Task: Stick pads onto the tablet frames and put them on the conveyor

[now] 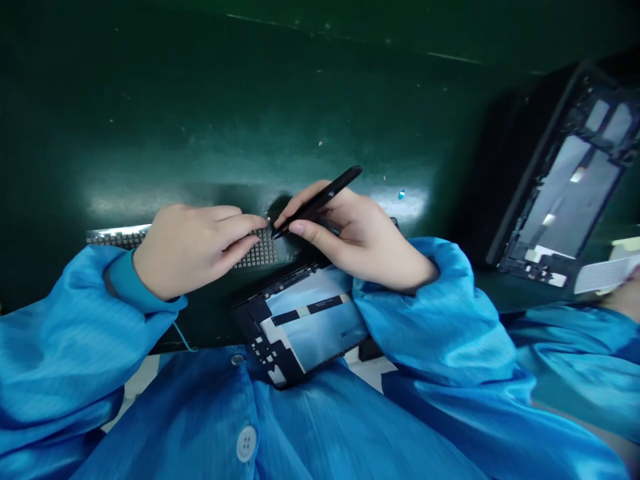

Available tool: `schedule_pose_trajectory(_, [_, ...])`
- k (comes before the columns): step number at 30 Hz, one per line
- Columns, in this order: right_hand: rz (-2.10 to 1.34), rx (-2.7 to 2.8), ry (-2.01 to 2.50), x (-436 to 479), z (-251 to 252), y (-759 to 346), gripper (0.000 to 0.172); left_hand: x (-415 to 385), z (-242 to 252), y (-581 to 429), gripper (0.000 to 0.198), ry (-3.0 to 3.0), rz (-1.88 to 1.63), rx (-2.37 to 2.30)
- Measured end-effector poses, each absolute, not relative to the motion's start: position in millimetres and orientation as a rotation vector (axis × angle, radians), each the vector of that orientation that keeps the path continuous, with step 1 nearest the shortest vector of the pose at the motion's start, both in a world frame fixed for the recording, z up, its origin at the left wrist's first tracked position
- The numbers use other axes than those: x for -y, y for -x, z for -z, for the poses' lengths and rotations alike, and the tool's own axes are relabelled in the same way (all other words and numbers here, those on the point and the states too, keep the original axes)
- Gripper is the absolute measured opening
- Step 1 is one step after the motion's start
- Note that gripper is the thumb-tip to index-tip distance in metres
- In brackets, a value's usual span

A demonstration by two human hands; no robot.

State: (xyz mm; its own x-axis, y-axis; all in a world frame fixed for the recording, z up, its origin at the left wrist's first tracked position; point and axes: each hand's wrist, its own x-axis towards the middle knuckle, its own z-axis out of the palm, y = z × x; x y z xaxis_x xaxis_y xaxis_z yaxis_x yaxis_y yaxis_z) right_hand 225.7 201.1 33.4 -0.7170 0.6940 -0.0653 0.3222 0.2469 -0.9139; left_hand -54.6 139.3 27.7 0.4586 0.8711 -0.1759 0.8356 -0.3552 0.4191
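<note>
1. Left hand (pixel 193 247): rests on the gridded tray (pixel 257 253), fingers stretched out and pressed together. The thumb lies under the forefinger, and their tips sit just beside the tip of the black tool. Whether a small part is pinched between them cannot be told.
2. Right hand (pixel 363 237): thumb, forefinger and middle finger pinch the black tool (pixel 320 198) near its lower end, pen-fashion, with the remaining fingers curled under.
3. Black tool: slim and tilted, its upper end pointing up and to the right. Its tip is down at the edge of the gridded tray, just beside the left fingertips (tweezers or stylus, not discernible).
4. Gridded tray: a flat strip of small square cells lying on the green table (pixel 200 120). It is largely covered by the left hand, with one end showing left of the wrist.
5. Opened device (pixel 310 323): lies tilted at the near table edge, below both hands and between the blue sleeves (pixel 65 347). Its inner face is up, with grey panels and black strips visible. The right wrist overlaps its upper right corner.
6. Second opened device (pixel 565 193): far right on the table, well apart from both hands.
7. Another person's hand (pixel 625 297): at the right edge, beside a white strip (pixel 600 275) (grip not clear).
</note>
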Motion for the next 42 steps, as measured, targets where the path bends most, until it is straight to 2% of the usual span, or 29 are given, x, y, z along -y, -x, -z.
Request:
schedule_pose_trajectory(6, [-1.538, 2.099, 0.920, -208, -31, -218, 0.020, -144, -28, 57, 0.051, -2.248, -0.124, -1.423])
schedule_pose_trajectory(10, [-1.757, 1.487, 0.946, -196, -49, -242, 0.029, -147, -38, 68, 0.051, -2.158, -0.151, -1.314])
schedule_pose_trajectory(12, [-1.664, 1.313, 1.012, -168, -63, -270, 0.022, -138, -47, 68, 0.056, -2.095, -0.180, -1.273])
schedule_pose_trajectory(15, [-1.359, 1.346, 1.208, -106, -73, -315, 0.007, -109, -57, 53, 0.071, -2.115, -0.240, -1.380])
schedule_pose_trajectory(18, [-1.182, 1.488, 1.357, -50, -61, -344, 0.007, -79, -57, 29, 0.091, -2.142, -0.232, -1.388])
schedule_pose_trajectory(21, [-1.053, 1.533, 1.426, -22, -40, -356, 0.007, -66, -49, 15, 0.101, -2.176, -0.138, -1.325])
schedule_pose_trajectory(25, [-0.911, 1.471, 1.397, -18, -21, -357, 0.010, -68, -41, 17, 0.106, -2.238, -0.057, -1.302])
schedule_pose_trajectory(31, [-0.945, 1.469, 1.354, -19, -17, -356, 0.016, -73, -44, 20, 0.108, -2.232, -0.065, -1.307])
schedule_pose_trajectory(37, [-0.884, 1.538, 1.354, -21, -17, -355, 0.013, -77, -56, 14, 0.100, -2.247, 0.065, -1.299])
schedule_pose_trajectory(42, [-0.687, 1.719, 1.314, -22, -24, -363, 0.022, -81, -54, 19, 0.106, -2.218, 0.031, -1.307])
